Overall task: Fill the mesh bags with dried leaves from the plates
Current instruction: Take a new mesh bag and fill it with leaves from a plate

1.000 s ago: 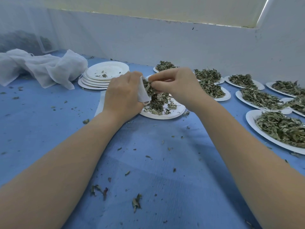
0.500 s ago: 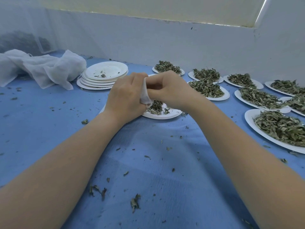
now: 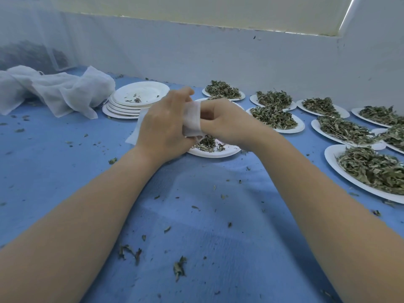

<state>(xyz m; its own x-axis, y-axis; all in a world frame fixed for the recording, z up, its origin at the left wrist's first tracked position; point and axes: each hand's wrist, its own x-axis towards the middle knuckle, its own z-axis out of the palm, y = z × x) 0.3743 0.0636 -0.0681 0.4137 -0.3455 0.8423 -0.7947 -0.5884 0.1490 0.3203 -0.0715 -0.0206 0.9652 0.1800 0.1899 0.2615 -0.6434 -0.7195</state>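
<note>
- Step in hand, as I judge it: pushing a pinch of leaves down into the mesh bag [image 3: 192,120], which sits at frame centre between the two hands, above the nearly emptied plate [image 3: 215,150].
- The left hand [image 3: 162,127] grips the bag, fingers curled around its cloth; the bag's mouth seems to wrap over the right hand's fingertips.
- The right hand [image 3: 227,123] has its fingers curled with the tips tucked into the bag; whether they hold leaves I cannot tell.
- A few dried leaves [image 3: 206,143] remain on the plate beneath the hands.
- Full plates [image 3: 371,169] fill the right of the frame; a stack of emptied plates [image 3: 133,102] and spare mesh cloth [image 3: 65,90] lie at upper left on the blue worktop [image 3: 196,226].
- The next move likely calls for withdrawing the right fingers without tipping the bag, then gathering the plate's remnants.
</note>
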